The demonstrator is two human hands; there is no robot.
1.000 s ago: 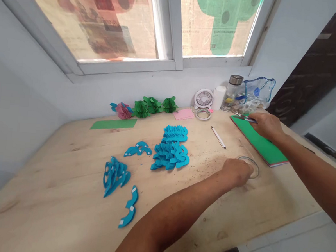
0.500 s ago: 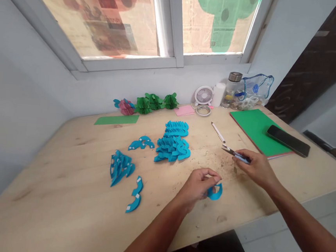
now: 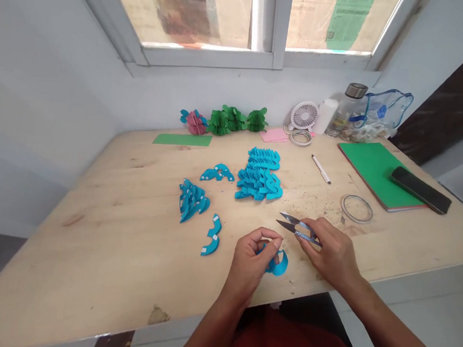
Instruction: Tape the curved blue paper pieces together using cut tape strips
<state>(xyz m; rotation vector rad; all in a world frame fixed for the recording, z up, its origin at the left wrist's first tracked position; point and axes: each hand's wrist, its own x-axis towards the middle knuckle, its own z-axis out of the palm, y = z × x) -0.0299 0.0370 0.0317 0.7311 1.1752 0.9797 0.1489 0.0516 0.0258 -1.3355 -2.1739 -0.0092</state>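
Observation:
My left hand [image 3: 253, 259] pinches a curved blue paper piece [image 3: 279, 265] near the table's front edge, its fingers covering part of it. In my right hand [image 3: 328, 249] are thread snips [image 3: 301, 230], with their two blades apart and pointing left, just above and right of my left fingertips. A small white bit shows at the upper blade's tip. To the left lie a wavy blue paper strip [image 3: 212, 236] with white patches, a folded blue paper cluster [image 3: 192, 200] and a blue arched piece [image 3: 217, 173]. A pleated blue paper stack [image 3: 258, 182] sits beyond my hands.
A tape roll [image 3: 357, 209] lies right of the snips, and a white pen [image 3: 321, 169] behind it. A phone [image 3: 420, 190] rests on green paper [image 3: 377, 170]. Along the wall stand green paper shapes [image 3: 234, 120], a small fan [image 3: 304, 115] and a bottle [image 3: 346, 109].
My right hand has moved left with the snips toward my left hand, and the blades have spread. A tape roll now shows where that hand was. The view has shifted too.

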